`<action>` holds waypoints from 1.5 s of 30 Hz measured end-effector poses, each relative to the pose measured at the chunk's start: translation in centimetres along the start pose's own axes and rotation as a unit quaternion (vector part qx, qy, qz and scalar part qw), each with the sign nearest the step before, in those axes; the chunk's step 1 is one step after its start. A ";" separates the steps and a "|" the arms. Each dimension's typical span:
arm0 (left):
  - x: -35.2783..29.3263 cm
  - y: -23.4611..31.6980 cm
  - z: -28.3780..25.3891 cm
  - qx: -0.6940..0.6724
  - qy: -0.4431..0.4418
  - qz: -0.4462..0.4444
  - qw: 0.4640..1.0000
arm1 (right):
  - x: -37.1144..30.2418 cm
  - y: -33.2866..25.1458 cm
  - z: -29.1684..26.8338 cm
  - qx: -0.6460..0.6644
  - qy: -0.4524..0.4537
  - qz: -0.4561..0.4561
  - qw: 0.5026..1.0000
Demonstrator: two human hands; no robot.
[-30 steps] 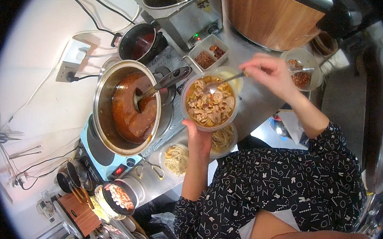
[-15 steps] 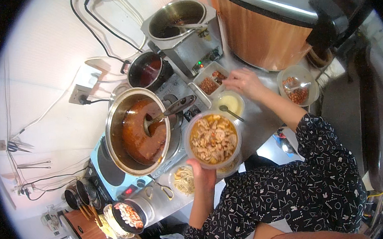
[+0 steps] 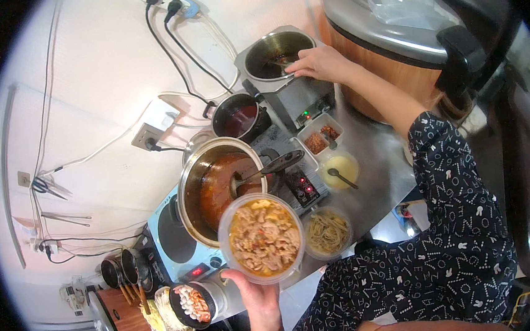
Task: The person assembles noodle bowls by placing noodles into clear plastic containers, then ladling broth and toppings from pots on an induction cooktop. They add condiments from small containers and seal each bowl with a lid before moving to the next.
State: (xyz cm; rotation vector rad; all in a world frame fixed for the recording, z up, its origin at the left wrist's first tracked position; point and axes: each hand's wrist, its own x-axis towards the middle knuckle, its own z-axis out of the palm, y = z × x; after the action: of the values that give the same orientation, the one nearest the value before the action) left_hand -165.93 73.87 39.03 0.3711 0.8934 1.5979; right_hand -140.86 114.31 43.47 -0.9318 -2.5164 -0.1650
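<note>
My left hand [image 3: 257, 292] holds a clear round plastic bowl [image 3: 269, 240] of meat pieces in yellowish broth, its thumb along the rim. The bowl hides part of the large steel pot [image 3: 193, 171] behind it. That pot holds red-brown soup and a ladle with a dark handle [image 3: 283, 162]. Farther back, my right hand [image 3: 314, 66] is closed at the rim of a steel warmer pot [image 3: 270, 72] with dark contents. Its fingers are around the metal handle of a utensil, probably a ladle, whose lower end dips into the pot.
Beside the warmer stand a divided tray [image 3: 314, 142] of toppings, a tub of pale yellow liquid [image 3: 340, 171] with a dark spoon, and a bowl of noodles [image 3: 328, 234]. A black pot [image 3: 237, 118] is at the wall. A large wood-patterned cooker [image 3: 375, 63] stands right.
My right hand has gone from the topping tray to the utensil in the warmer pot. My left hand has brought the bowl leftward and nearer, in front of the soup pot. The view has shifted.
</note>
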 end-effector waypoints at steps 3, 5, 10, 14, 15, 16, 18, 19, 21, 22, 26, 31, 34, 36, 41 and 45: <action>0.6 1.8 0.2 -0.016 0.009 0.028 0.999 | 0.5 -0.9 -0.7 -0.027 0.020 -0.006 0.999; 1.9 2.6 0.2 -0.006 0.017 0.053 0.998 | 0.7 -1.0 -1.2 -0.022 0.079 -0.007 0.997; 5.7 3.7 0.6 -0.047 -0.015 0.049 0.998 | 1.7 -0.3 -2.2 0.049 0.153 0.042 0.986; 8.0 4.5 1.8 -0.034 -0.057 0.050 0.997 | 1.9 -0.1 -2.2 0.024 0.149 0.059 0.987; 8.6 4.6 2.2 -0.034 -0.068 0.051 0.996 | 1.9 -0.2 -2.2 0.008 0.140 0.073 0.987; 9.1 4.8 2.7 -0.040 -0.079 0.052 0.995 | 1.9 -0.2 -2.2 0.047 0.150 0.087 0.984; 10.1 5.0 3.4 -0.025 -0.101 0.049 0.993 | 1.7 -0.2 -2.4 0.126 0.126 0.167 0.970; 10.7 5.1 3.8 -0.018 -0.101 0.052 0.993 | 1.8 -0.2 -2.6 0.150 0.143 0.189 0.960; 11.8 5.2 4.3 -0.009 -0.099 0.052 0.994 | 1.9 -0.2 -3.4 0.215 0.141 0.258 0.931; 12.4 5.2 4.6 -0.001 -0.098 0.053 0.994 | 1.9 -0.2 -4.0 0.257 0.154 0.262 0.918; 14.7 5.2 5.5 0.017 -0.112 0.045 0.993 | 2.1 -1.5 -6.7 0.387 0.204 0.297 0.849; 17.5 4.3 6.5 0.009 -0.088 0.026 0.996 | 1.7 -5.0 -11.1 0.499 0.211 0.267 0.797; 18.8 3.7 6.8 0.008 -0.083 0.019 0.996 | 0.9 -7.4 -13.3 0.525 0.191 0.225 0.798; 19.4 3.4 6.9 0.005 -0.083 0.018 0.996 | 0.1 -9.1 -14.6 0.534 0.178 0.206 0.800; 20.0 3.1 6.7 -0.008 -0.090 0.006 0.996 | -1.8 -12.7 -15.6 0.522 0.143 0.170 0.824; 19.8 3.1 6.5 -0.012 -0.095 0.004 0.995 | -2.8 -14.5 -15.9 0.514 0.117 0.163 0.834</action>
State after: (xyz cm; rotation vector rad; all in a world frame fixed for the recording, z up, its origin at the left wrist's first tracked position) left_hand -168.42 94.71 40.80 0.5027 0.7275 1.5501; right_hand -142.47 97.43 57.03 -0.7528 -1.7341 1.0158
